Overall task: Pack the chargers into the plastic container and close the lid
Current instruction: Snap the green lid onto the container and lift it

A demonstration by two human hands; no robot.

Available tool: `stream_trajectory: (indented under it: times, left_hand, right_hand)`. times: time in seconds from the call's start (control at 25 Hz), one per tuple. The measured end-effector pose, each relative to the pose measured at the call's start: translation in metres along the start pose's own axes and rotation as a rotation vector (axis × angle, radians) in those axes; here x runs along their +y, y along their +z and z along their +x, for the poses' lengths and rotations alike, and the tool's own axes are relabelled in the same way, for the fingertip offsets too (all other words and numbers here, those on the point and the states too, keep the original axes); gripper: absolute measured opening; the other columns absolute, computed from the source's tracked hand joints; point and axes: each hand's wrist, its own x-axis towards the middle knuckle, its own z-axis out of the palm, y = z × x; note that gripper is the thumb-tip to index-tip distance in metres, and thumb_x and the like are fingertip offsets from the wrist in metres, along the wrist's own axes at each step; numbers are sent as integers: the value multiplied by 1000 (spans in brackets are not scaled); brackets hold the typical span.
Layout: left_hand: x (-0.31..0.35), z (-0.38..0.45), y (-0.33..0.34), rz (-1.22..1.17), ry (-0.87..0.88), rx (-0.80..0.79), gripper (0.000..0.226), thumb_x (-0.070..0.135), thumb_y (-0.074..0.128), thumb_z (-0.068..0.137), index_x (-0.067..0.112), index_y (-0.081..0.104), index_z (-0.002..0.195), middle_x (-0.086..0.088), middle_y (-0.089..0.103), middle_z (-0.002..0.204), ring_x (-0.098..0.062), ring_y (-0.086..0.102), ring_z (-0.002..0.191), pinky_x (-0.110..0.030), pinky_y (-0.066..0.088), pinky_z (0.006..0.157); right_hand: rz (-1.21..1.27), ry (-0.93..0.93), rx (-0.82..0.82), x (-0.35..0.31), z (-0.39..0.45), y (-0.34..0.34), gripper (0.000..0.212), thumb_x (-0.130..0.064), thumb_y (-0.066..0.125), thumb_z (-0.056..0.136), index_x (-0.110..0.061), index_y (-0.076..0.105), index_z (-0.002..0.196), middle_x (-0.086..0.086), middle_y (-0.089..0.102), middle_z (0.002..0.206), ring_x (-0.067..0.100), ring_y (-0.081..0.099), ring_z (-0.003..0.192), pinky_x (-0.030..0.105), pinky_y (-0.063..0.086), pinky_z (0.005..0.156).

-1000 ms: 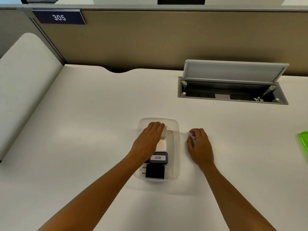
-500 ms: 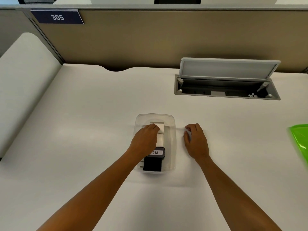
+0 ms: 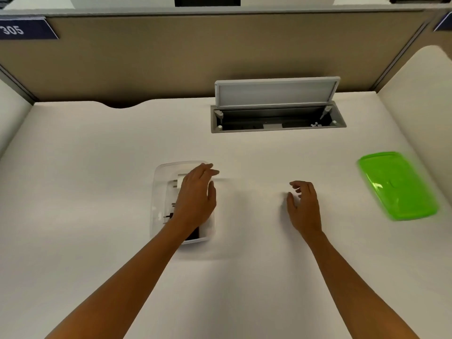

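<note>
A clear plastic container (image 3: pixel 157 192) sits on the white desk, left of centre. Inside it lie a white charger (image 3: pixel 179 181) at the far end and a black charger (image 3: pixel 194 234) at the near end, both largely hidden. My left hand (image 3: pixel 195 199) hovers flat over the container with fingers spread, holding nothing. My right hand (image 3: pixel 304 206) is above the bare desk to the right, fingers loosely curled and apart, with nothing in it. The green lid (image 3: pixel 396 185) lies flat on the desk at the far right, apart from both hands.
An open cable hatch (image 3: pixel 277 118) with its grey flap raised is set into the desk behind the hands. A tan partition (image 3: pixel 220 57) runs along the back, and a white side panel (image 3: pixel 420 106) stands at the right.
The camera swung right, so the green lid is now fully in view. My left hand lifted off the white charger and spread open. My right hand moved right, away from the container.
</note>
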Motion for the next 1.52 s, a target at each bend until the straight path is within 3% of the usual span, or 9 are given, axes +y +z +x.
stream_trajectory:
  times: [0.28, 0.44, 0.52, 0.8, 1.12, 1.32, 1.52]
  left_hand:
    - [43, 5, 21, -65, 119, -32, 30, 3, 56, 93, 14, 66, 119, -5, 61, 136, -23, 49, 134, -38, 37, 112]
    - [76, 4, 42, -85, 155, -87, 30, 5, 56, 94, 14, 65, 121, -4, 61, 136, -22, 49, 134, -35, 36, 113]
    - [89, 1, 51, -100, 153, -100, 31, 6, 56, 95, 15, 64, 123, -4, 60, 137, -21, 48, 135, -31, 32, 112]
    - [110, -4, 67, -179, 151, -122, 30, 6, 59, 93, 16, 66, 120, -1, 61, 134, -17, 52, 129, -23, 35, 105]
    - [106, -11, 70, -285, 83, -133, 25, 7, 59, 93, 19, 66, 114, 4, 61, 125, -15, 56, 121, -25, 40, 102]
    - [104, -12, 65, -343, 55, -124, 27, 7, 59, 93, 19, 64, 116, 11, 59, 116, -11, 56, 114, -28, 42, 102]
    - [94, -21, 54, -391, -23, -85, 30, 10, 60, 94, 17, 59, 124, 7, 59, 123, -5, 51, 112, -31, 44, 101]
  right_hand:
    - [-355, 264, 118, 72, 28, -90, 43, -7, 61, 82, -2, 53, 124, 17, 54, 124, 37, 53, 115, 44, 42, 96]
    - [-496, 459, -17, 104, 22, -129, 65, -18, 58, 91, -3, 32, 148, 22, 37, 150, 38, 36, 139, 45, 28, 113]
    - [-515, 508, -62, 114, 20, -141, 68, -22, 56, 93, -3, 25, 152, 22, 34, 152, 38, 33, 141, 45, 27, 114]
    - [-628, 461, -20, 117, 20, -156, 39, -10, 53, 91, -3, 50, 130, 21, 56, 122, 41, 53, 115, 51, 43, 94]
    - [-645, 407, -99, 86, 8, -135, 22, -12, 51, 92, -5, 56, 112, 16, 63, 111, 38, 60, 105, 45, 47, 85]
    - [-435, 378, -10, 20, 12, -124, 19, -13, 57, 87, -8, 57, 105, 12, 65, 104, 35, 60, 100, 40, 46, 74]
    - [-93, 232, 66, -61, 22, -128, 14, -19, 60, 92, -12, 53, 102, 3, 64, 99, 24, 58, 77, 33, 41, 67]
